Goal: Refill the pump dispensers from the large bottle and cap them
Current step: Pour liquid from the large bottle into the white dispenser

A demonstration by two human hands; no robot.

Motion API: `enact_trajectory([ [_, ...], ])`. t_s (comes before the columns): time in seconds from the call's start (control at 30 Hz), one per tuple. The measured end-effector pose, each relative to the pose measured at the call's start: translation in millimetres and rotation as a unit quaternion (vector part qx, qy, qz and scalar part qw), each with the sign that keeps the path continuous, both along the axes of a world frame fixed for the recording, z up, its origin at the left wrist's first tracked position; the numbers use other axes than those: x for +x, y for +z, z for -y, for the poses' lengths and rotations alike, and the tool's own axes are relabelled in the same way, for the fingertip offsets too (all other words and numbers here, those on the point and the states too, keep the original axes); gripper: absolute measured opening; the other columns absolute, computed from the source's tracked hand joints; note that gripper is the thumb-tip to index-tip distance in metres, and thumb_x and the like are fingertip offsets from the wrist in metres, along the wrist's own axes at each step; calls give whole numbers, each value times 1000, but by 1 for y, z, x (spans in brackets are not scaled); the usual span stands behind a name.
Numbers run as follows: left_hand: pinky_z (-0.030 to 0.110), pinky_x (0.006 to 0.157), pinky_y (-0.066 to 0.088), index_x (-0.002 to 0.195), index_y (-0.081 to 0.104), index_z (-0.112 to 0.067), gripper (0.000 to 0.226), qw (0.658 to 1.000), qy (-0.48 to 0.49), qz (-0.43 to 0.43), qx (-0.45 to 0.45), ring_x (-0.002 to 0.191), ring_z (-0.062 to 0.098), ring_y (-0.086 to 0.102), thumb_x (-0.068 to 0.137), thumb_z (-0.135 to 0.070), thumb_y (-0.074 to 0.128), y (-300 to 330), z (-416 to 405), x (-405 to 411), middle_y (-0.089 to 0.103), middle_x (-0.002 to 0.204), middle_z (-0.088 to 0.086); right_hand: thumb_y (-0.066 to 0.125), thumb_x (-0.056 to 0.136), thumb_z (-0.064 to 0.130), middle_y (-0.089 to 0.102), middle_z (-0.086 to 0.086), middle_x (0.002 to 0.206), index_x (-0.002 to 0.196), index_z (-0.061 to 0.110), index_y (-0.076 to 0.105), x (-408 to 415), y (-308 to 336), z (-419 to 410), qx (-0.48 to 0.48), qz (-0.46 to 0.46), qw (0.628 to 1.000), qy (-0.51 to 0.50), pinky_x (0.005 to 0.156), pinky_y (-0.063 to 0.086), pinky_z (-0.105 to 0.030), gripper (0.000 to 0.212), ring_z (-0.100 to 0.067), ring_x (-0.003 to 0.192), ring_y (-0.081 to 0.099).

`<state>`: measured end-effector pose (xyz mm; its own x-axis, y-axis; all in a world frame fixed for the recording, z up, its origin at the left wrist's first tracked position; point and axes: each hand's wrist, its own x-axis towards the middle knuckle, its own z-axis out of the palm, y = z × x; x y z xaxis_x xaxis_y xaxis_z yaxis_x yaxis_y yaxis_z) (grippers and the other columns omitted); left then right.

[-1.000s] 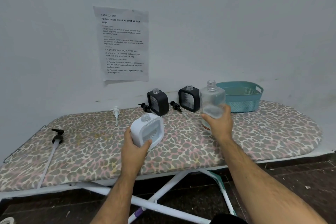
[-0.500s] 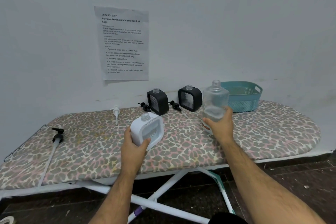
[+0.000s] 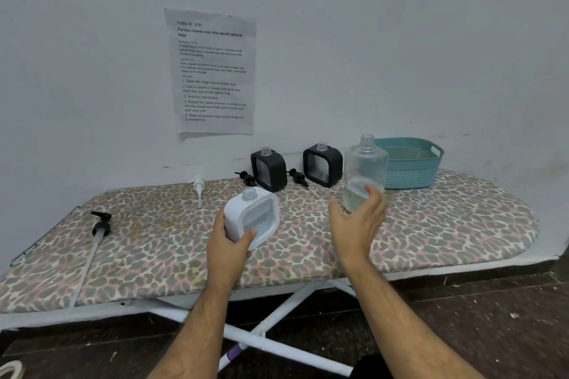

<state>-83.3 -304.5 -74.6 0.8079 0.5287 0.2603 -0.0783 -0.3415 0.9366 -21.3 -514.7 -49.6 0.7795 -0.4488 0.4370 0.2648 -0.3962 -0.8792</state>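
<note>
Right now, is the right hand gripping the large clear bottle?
No: the right hand is open with fingers spread beside the large clear bottle, which stands upright on the ironing board.

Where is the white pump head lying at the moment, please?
In the head view, the white pump head lies at the back of the ironing board, left of centre, beyond the white dispenser and left of the two black dispensers.

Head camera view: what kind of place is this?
Probably a makeshift recording workspace, not a kitchen: an ironing board serves as the table, a printed task sheet is stuck to the bare wall, and a teal basket sits on the board.
</note>
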Motion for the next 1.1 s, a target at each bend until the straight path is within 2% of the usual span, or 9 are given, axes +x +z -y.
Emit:
enact_trajectory([
  [0.1,15,65,56,148,40,-33,76,1000,-6,1,20,108,13,61,85,-14,76,0,-2,1,59,124,-6,70,86,33,41,-4,136,134,15,40,-14,-2,-19,-56,33,996,56,112,35,-42,59,-16,126,39],
  [0.23,44,96,56,155,27,-34,89,1000,-2,-23,21,119,18,57,83,-20,78,-1,-6,6,53,133,1,69,88,28,47,9,124,127,24,45,-20,0,-40,-68,-9,971,230,104,45,-39,46,-6,113,47],
  [0.4,43,100,53,157,24,-29,90,999,-30,-22,0,123,15,56,85,-14,76,0,-9,5,54,141,-2,74,82,21,40,7,149,150,31,28,-6,-2,-57,-29,-104,918,381,111,41,-43,82,-10,136,39],
  [0.5,40,102,52,156,24,-30,88,999,-32,-19,-4,125,13,55,86,-13,74,-1,-11,6,53,144,-4,75,80,15,35,5,156,155,34,16,5,-4,-66,-3,-139,887,440,110,43,-43,97,-13,136,42],
  [0.67,29,100,48,157,22,-27,79,999,-43,-1,-24,124,10,53,93,-6,64,2,-9,4,50,142,-6,71,86,4,55,14,127,141,33,36,10,-6,-78,29,-134,868,478,89,52,-20,71,-8,115,58],
  [0.73,30,102,48,155,27,-30,75,999,-47,3,-17,123,7,54,94,-6,63,1,-10,5,51,141,-9,70,87,6,57,13,126,141,31,40,10,-10,-82,22,-118,874,471,92,51,-22,66,-10,119,57],
  [0.83,17,88,50,151,31,-36,73,998,-60,-8,-24,110,-9,57,93,-8,63,1,-13,7,55,131,-19,69,88,9,56,16,128,141,33,40,7,-13,-82,22,-113,880,460,98,49,-26,65,-6,121,55],
  [1.0,34,103,48,155,28,-26,59,988,-53,13,-143,132,13,47,102,-27,52,6,-19,7,39,153,-10,69,88,13,56,18,129,139,42,37,7,-19,-81,0,-104,887,449,102,49,-37,67,-4,119,55],
  [1.1,41,115,38,150,40,-21,48,991,25,37,-130,138,18,43,104,-36,45,11,-31,12,42,153,-2,70,86,15,55,18,130,143,42,36,10,-25,-83,-4,-104,888,447,104,48,-41,71,-5,120,54],
])
